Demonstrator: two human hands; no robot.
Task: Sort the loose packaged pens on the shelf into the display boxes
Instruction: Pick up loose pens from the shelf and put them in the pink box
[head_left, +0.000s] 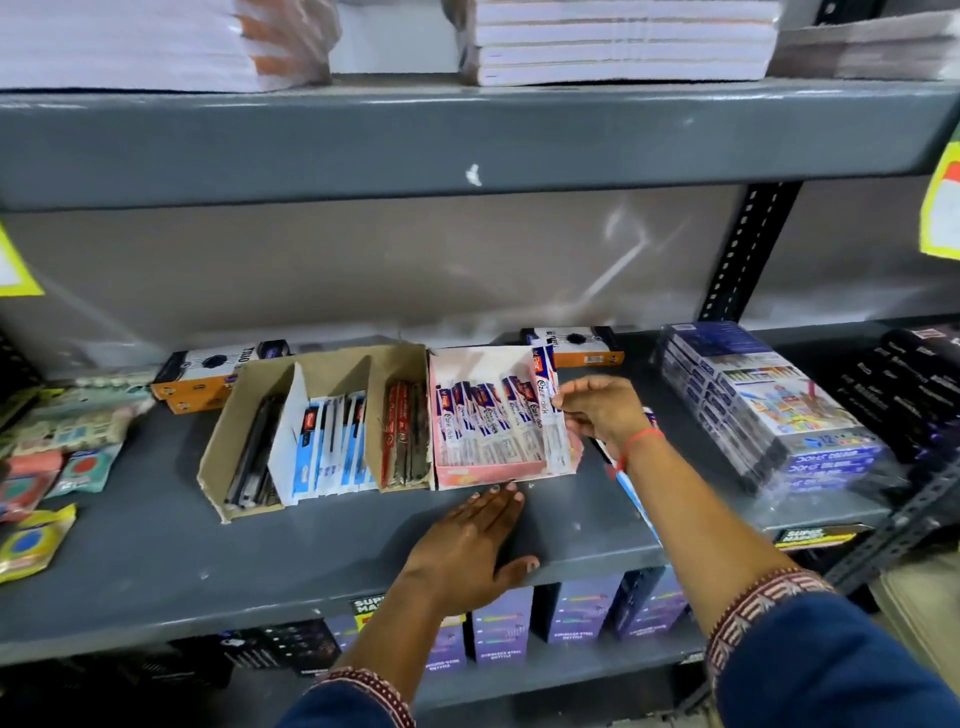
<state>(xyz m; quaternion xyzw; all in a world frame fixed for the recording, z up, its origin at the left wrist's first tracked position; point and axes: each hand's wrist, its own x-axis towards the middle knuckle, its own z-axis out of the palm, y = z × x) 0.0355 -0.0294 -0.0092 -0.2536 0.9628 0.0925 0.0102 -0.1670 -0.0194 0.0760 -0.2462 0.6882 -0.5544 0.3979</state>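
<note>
A pink display box (485, 475) on the grey shelf holds several white-and-blue packaged pens (485, 415). My right hand (602, 410) pinches one such packaged pen (548, 400) standing upright at the box's right side. My left hand (470, 545) lies flat on the shelf, fingers spread, fingertips touching the pink box's front edge. Left of it stand a brown box of red pens (402, 431), a white box of blue-packed pens (327, 441) and a brown box of dark pens (254, 452).
Orange-and-black boxes (200, 376) lie behind the display boxes. Wrapped colour-pencil packs (769, 405) are stacked at the right, eraser packets (36, 535) at the left. Another loose pack (631, 488) lies under my right forearm. The upper shelf (467, 140) overhangs above.
</note>
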